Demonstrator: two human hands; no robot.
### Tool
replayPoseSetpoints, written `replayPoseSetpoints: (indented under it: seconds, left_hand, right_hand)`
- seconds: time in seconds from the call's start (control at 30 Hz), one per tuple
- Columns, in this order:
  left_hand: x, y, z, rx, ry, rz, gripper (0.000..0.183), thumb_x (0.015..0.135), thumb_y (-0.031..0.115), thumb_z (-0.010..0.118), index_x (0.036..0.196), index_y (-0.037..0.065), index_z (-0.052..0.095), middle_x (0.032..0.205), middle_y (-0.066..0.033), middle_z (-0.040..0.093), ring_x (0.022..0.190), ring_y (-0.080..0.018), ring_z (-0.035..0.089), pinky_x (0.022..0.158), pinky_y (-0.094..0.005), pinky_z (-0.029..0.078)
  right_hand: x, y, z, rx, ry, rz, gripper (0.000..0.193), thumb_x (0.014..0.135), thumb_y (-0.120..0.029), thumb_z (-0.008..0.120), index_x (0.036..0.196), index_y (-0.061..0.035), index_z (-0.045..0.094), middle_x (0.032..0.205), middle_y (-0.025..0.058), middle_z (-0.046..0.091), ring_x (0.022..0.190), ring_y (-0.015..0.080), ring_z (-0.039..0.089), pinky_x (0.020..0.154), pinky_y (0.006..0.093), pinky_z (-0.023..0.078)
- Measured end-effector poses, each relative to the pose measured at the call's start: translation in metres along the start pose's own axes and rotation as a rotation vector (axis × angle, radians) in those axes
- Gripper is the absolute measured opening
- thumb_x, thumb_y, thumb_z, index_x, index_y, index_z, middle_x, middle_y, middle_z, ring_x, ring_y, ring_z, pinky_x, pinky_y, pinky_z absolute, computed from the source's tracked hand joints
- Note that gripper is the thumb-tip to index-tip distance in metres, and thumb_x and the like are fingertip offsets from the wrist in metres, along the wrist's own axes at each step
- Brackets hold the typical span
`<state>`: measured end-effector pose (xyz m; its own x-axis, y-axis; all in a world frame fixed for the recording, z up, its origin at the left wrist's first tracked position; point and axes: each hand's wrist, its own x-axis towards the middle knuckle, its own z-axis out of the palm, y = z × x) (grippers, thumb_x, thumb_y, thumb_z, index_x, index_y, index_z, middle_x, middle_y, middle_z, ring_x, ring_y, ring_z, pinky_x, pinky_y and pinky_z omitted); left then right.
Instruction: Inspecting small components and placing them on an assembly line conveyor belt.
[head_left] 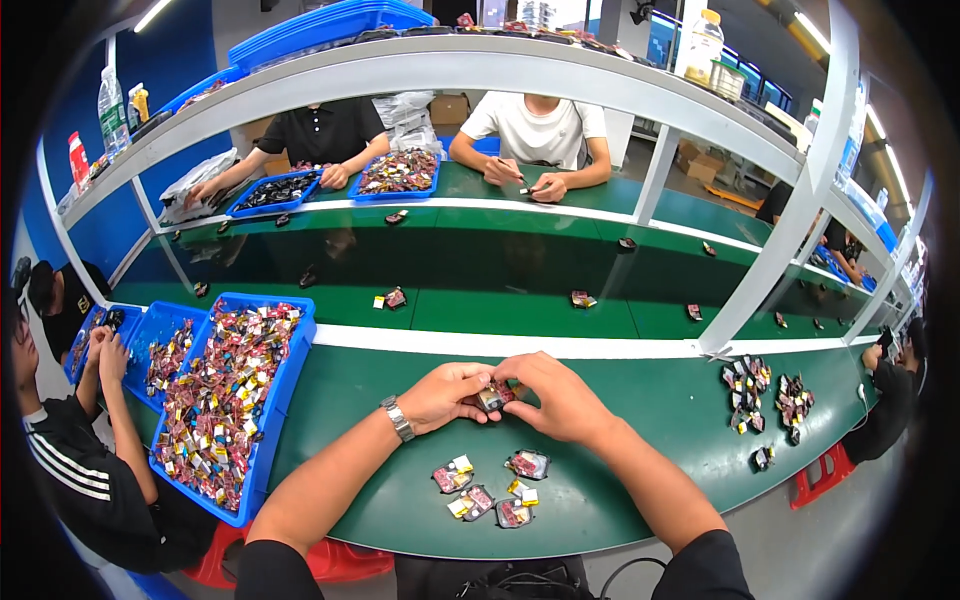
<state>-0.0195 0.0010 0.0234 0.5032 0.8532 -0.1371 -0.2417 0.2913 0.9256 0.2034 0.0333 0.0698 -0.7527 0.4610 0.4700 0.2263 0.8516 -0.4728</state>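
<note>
Between my two hands, above the green worktable (400, 510), is a small electronic assembly (489, 399) with a red circuit board in a dark casing. My left hand (447, 393), with a metal watch on its wrist, pinches it from the left. The fingers of my right hand (555, 397) close on its right side and partly hide it. Just below my hands lies a loose group of similar assemblies (527, 464), with red boards and white-and-yellow parts (523, 491).
On the left, a blue tray (308, 325) is heaped with such assemblies. More clusters (745, 395) lie on the right. Beyond a white rail (480, 342), spaced-out pieces sit on a green belt (500, 285). A shelf frame (780, 225) rises ahead. Co-workers sit opposite and at both sides.
</note>
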Motion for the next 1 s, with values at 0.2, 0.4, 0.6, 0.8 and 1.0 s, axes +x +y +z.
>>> replayPoseSetpoints:
  seconds: [0.2, 0.4, 0.6, 0.8, 1.0]
  left_hand:
    - [0.001, -0.004, 0.018, -0.146, 0.122, 0.075, 0.036, 0.102, 0.013, 0.046, 0.137, 0.005, 0.045, 0.121, -0.0118, 0.058, 0.108, -0.0225, 0.062, 0.099, -0.0427, 0.052]
    - [0.002, -0.009, 0.023, -0.178, 0.164, 0.124, 0.03, 0.099, 0.005, 0.043, 0.129, 0.005, 0.044, 0.12, -0.0121, 0.057, 0.113, -0.0217, 0.059, 0.101, -0.0416, 0.051]
    - [0.003, -0.011, 0.021, -0.13, 0.148, 0.127, 0.029, 0.098, 0.003, 0.042, 0.127, 0.006, 0.043, 0.122, -0.0126, 0.057, 0.115, -0.0207, 0.058, 0.102, -0.042, 0.049]
    - [0.003, -0.01, 0.019, -0.13, 0.162, 0.14, 0.03, 0.098, 0.008, 0.051, 0.127, 0.008, 0.045, 0.12, -0.0099, 0.057, 0.113, -0.0206, 0.059, 0.1, -0.0431, 0.05]
    - [0.003, -0.009, 0.014, -0.089, 0.057, 0.211, 0.035, 0.095, 0.002, 0.053, 0.129, 0.007, 0.042, 0.123, -0.0112, 0.055, 0.117, -0.0217, 0.057, 0.102, -0.0429, 0.049]
  right_hand:
    - [-0.017, 0.002, 0.022, -0.086, 0.228, 0.047, 0.021, 0.076, -0.005, 0.073, 0.095, -0.005, 0.064, 0.099, 0.0082, 0.059, 0.092, 0.027, 0.06, 0.074, 0.0361, 0.054]
    - [-0.014, 0.0, 0.029, -0.093, 0.253, 0.104, 0.016, 0.075, -0.004, 0.072, 0.089, -0.0056, 0.065, 0.093, 0.0052, 0.058, 0.086, 0.0243, 0.06, 0.069, 0.0358, 0.053]
    - [-0.011, -0.003, 0.029, -0.048, 0.269, 0.277, 0.012, 0.075, -0.005, 0.071, 0.087, -0.0065, 0.069, 0.096, 0.0073, 0.055, 0.094, 0.0258, 0.057, 0.077, 0.0371, 0.052]
    - [-0.012, 0.008, 0.032, -0.055, 0.242, 0.144, 0.012, 0.076, -0.007, 0.073, 0.087, -0.0086, 0.072, 0.111, 0.0076, 0.058, 0.101, 0.0257, 0.055, 0.081, 0.0355, 0.05]
    - [-0.012, 0.009, 0.035, -0.03, 0.295, 0.193, 0.01, 0.077, -0.008, 0.072, 0.088, -0.0082, 0.072, 0.115, 0.0079, 0.06, 0.106, 0.0273, 0.055, 0.085, 0.0372, 0.049]
